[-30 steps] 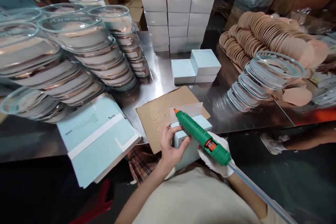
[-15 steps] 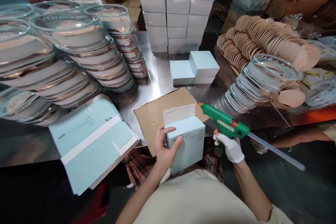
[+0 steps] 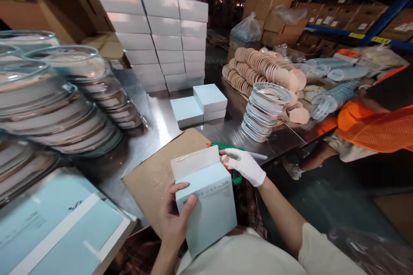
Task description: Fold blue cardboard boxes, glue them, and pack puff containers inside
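A light-blue cardboard box (image 3: 208, 210) stands upright against my body, its white flap (image 3: 195, 163) raised at the far edge. My bare left hand (image 3: 174, 217) grips the box's left side, thumb on the near face and fingers round the far side. My right hand (image 3: 245, 166), in a white glove, hovers at the box's top right corner with fingers apart; whether they touch the flap I cannot tell. Behind and below that hand is a green glue gun (image 3: 222, 145), partly hidden, with a clear glue stick (image 3: 258, 155) out of its back. A brown cardboard sheet (image 3: 146, 182) lies under the flap.
Stacked glass dishes (image 3: 80, 107) crowd the left, behind flat blue box blanks (image 3: 58, 223). Small blue boxes (image 3: 209, 96) and a wall of white boxes (image 3: 167, 47) stand ahead. Right are glass rings (image 3: 261, 114), tan discs (image 3: 267, 68) and a person in orange (image 3: 371, 124).
My right hand has let go of the glue gun and moved to the box's top right corner. My left hand still holds the box. The view has swung right.
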{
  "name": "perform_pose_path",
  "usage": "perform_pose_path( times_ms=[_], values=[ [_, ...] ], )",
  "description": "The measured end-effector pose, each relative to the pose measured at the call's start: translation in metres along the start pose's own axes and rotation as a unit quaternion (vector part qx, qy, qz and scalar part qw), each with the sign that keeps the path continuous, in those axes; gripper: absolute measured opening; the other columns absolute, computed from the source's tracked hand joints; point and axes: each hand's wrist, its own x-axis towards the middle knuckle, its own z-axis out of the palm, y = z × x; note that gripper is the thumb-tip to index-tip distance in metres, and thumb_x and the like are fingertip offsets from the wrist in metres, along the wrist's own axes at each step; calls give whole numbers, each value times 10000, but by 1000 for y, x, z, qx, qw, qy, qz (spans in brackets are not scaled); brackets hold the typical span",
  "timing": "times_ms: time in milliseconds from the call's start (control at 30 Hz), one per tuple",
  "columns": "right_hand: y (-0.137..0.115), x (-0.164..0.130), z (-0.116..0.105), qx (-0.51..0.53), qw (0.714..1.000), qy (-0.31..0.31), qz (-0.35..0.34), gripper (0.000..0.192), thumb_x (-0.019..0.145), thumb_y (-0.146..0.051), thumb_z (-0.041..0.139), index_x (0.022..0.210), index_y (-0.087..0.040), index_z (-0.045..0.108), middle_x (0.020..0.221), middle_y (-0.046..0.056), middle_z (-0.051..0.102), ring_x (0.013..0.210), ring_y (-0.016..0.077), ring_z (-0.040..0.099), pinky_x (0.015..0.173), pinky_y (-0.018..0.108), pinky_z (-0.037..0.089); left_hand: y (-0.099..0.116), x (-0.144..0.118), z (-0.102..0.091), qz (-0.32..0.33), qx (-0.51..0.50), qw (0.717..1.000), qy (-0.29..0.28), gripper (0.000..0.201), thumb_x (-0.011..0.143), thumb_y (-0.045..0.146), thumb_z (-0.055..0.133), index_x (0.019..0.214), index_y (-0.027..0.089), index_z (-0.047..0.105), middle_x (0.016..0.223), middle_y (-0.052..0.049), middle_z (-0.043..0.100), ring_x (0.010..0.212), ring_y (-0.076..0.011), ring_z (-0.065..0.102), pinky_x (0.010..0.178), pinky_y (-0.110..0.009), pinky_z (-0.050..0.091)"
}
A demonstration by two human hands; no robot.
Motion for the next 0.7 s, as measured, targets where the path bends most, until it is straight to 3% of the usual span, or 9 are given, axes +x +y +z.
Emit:
perform_pose_path(
  times_ms=[67, 167, 267, 333, 433, 500, 567, 633, 700],
  values=[
    [-2, 5, 17, 83, 992, -93, -13, 555, 689, -545, 899, 1086, -169, 804, 1063, 83, 805, 1031, 263, 750, 955, 380, 584, 2, 1, 4, -4, -19, 1000, -11, 385, 776, 573, 846, 972, 258, 740, 1179, -87, 702, 1310, -333, 593, 1097, -429, 485],
    [4, 11, 27, 135, 985, -108, -22, 602, 667, -588, 925, 1044, -137, 795, 1025, 100, 798, 990, 270, 737, 948, 409, 580, 8, 3, 9, -3, -47, 999, 7, 401, 775, 579, 855, 964, 252, 719, 1210, -104, 690, 1336, -341, 588, 1109, -444, 486],
    [9, 12, 14, 109, 970, -175, -127, 764, 758, -829, 758, 1094, -143, 790, 1165, 134, 768, 1134, 303, 706, 1037, 444, 549, 13, 8, 10, -9, -134, 990, 29, 483, 792, 536, 876, 1132, 306, 622, 1203, -66, 697, 1210, -274, 667, 1015, -395, 539],
    [5, 13, 4, 75, 936, -263, -224, 844, 785, -902, 656, 1194, -173, 766, 1322, 147, 716, 1272, 311, 655, 1124, 462, 500, 13, 13, 9, -5, -196, 980, 34, 586, 817, 504, 877, 1252, 364, 511, 1162, -31, 711, 1094, -227, 703, 933, -361, 561],
    [-10, 17, -1, -24, 889, -323, -324, 658, 851, -697, 784, 1300, -222, 707, 1420, 136, 655, 1319, 269, 629, 1155, 450, 480, 13, 20, 5, 30, -175, 984, 19, 506, 853, 512, 846, 1229, 328, 562, 1135, -46, 698, 1054, -214, 690, 922, -353, 548],
    [-22, 19, 4, -103, 862, -326, -374, 484, 931, -495, 788, 1324, -225, 702, 1416, 135, 639, 1309, 245, 624, 1159, 443, 480, 13, 23, 1, 62, -122, 991, 9, 359, 878, 544, 809, 1054, 263, 671, 1111, -68, 673, 1092, -232, 659, 963, -369, 521],
    [-31, 21, 11, -151, 837, -336, -405, 401, 969, -386, 746, 1335, -224, 718, 1415, 134, 627, 1321, 239, 611, 1179, 443, 466, 15, 24, -2, 83, -90, 993, 0, 342, 894, 568, 780, 913, 234, 712, 1098, -81, 657, 1121, -252, 633, 989, -389, 497],
    [-32, 21, 15, -165, 828, -357, -401, 373, 977, -384, 728, 1318, -234, 739, 1408, 125, 629, 1320, 240, 614, 1185, 438, 464, 17, 22, -5, 81, -79, 994, -4, 354, 897, 585, 768, 895, 233, 731, 1091, -85, 649, 1123, -264, 623, 987, -400, 489],
    [-27, 20, 17, -154, 847, -350, -371, 383, 962, -435, 741, 1297, -250, 743, 1425, 118, 623, 1331, 250, 612, 1177, 441, 470, 21, 20, -7, 65, -75, 995, 6, 369, 896, 605, 760, 899, 236, 736, 1088, -87, 641, 1129, -269, 620, 996, -406, 487]
  ],
)
